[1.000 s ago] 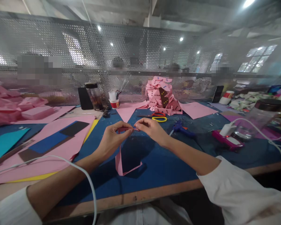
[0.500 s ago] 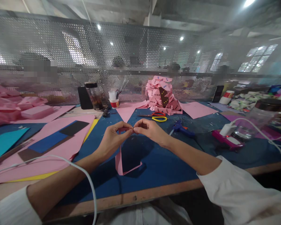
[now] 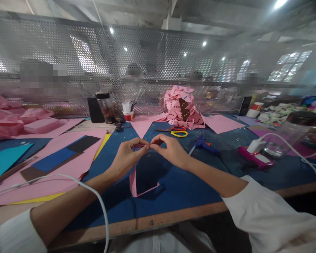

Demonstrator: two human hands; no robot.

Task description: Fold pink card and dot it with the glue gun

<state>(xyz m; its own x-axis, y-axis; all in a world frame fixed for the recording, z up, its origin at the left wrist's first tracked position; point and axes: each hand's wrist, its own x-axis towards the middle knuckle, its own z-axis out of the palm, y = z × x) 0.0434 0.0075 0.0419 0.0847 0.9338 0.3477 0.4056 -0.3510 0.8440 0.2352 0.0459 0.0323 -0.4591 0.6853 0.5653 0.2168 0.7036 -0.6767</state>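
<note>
Left hand [image 3: 129, 153] pinches folded pink paper strip [image 3: 133, 181] above worktop [image 3: 189, 196], near front edge's middle. Right hand [image 3: 171, 149] meets left's fingertips; cannot tell whether gripping strip. Scissors [image 3: 173, 130], blue glue gun [image 3: 204, 145] lie beyond, toward back edge.

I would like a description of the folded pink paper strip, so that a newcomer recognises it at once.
Start from the blue work surface and find the left hand above it. The folded pink paper strip is pinched there and reaches down below the hand. Unlike the flat pink sheet farther back, it is narrow and sharply bent.
</note>
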